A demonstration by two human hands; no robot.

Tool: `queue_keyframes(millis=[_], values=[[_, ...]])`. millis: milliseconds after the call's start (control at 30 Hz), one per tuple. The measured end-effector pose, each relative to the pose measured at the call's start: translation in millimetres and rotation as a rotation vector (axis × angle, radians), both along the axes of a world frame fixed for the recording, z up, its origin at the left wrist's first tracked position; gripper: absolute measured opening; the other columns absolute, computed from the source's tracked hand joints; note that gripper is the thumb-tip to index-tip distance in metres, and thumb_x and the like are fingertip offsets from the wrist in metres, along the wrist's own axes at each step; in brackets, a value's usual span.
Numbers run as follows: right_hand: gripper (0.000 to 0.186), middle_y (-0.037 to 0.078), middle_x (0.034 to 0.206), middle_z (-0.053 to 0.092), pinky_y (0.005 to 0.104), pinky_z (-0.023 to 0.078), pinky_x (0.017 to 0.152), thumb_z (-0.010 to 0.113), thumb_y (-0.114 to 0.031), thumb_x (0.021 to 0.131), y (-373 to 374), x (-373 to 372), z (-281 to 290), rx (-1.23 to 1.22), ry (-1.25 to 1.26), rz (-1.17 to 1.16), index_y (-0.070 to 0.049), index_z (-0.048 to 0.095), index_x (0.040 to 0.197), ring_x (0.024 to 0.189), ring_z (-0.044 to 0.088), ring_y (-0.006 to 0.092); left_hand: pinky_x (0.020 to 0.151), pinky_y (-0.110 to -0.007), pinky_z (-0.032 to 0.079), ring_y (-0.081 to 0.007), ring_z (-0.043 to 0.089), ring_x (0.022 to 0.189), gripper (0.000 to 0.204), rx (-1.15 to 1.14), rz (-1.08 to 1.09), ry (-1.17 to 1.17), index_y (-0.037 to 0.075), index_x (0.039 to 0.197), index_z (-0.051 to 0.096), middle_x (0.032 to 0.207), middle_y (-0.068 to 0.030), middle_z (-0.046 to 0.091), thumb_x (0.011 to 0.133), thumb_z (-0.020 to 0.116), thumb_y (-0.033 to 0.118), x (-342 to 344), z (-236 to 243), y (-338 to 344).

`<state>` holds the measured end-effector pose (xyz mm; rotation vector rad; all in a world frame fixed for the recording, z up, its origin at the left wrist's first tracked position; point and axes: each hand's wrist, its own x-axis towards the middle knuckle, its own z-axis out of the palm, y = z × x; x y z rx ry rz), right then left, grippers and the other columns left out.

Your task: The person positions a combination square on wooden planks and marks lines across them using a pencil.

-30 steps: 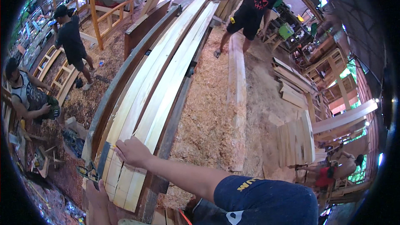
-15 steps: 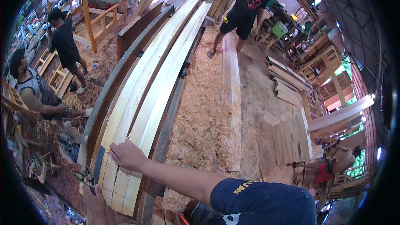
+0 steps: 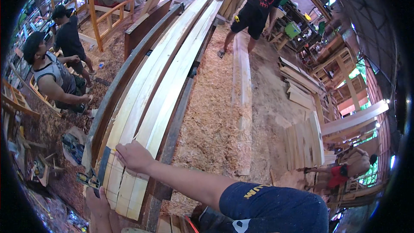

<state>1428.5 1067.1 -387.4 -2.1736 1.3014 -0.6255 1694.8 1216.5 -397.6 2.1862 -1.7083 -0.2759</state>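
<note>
Two long pale planks [image 3: 166,90] lie side by side, running away from me with a dark gap between them; thin lines cross their near ends. My right hand [image 3: 134,157] rests on the near part of the planks, fingers closed in a pinch; what they hold, if anything, is hidden. At the near left, my left hand [image 3: 98,205] is closed with the thumb up, against a dark openwork tool [image 3: 88,180] whose kind I cannot make out. A dark flat strip [image 3: 103,164] lies along the left plank's edge, between the tool and my right hand.
A dark curved beam [image 3: 123,82] flanks the planks on the left. A co-worker [image 3: 261,4] at the far end has a hand on them. Two people [image 3: 58,67] are at the left, another [image 3: 353,166] bends at the right. Shavings [image 3: 207,125] and stacked boards [image 3: 302,142] lie rightward.
The nearer person on the left has shifted right and brought the forearms forward. My right hand stays on the planks with a slight shift. My left hand keeps its place by the tool.
</note>
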Motion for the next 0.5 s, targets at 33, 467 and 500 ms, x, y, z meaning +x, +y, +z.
queue_keyframes(millis=[33,467,500], values=[[0.023,0.016,0.074,0.064,0.0501,0.045,0.077,0.053,-0.028,0.106,0,0,-1,0.002,0.002,0.002,-0.006,0.055,0.099,0.074,0.062,0.0416,0.077,-0.053,0.048,-0.0502,0.061,0.089,0.036,-0.031,-0.026,-0.007,-0.002,0.108,0.058,0.093,-0.0251,0.061,0.098,0.069,0.030,0,0,-1],[0.024,0.015,0.074,0.064,0.0491,0.044,0.077,0.051,-0.028,0.107,0,-2,-3,-0.026,-0.017,0.000,-0.007,0.055,0.098,0.075,0.063,0.0394,0.076,-0.054,0.047,-0.0499,0.060,0.088,0.032,-0.023,-0.033,0.032,0.000,0.103,0.058,0.091,-0.0256,0.060,0.098,0.069,0.029,-5,3,-3],[0.024,0.016,0.074,0.064,0.0493,0.044,0.077,0.051,-0.028,0.107,0,-1,-3,-0.010,-0.006,-0.001,-0.006,0.055,0.097,0.076,0.063,0.0398,0.076,-0.054,0.047,-0.0500,0.060,0.087,0.032,-0.028,-0.013,0.015,0.000,0.103,0.057,0.091,-0.0258,0.060,0.098,0.069,0.029,-3,0,-3]])
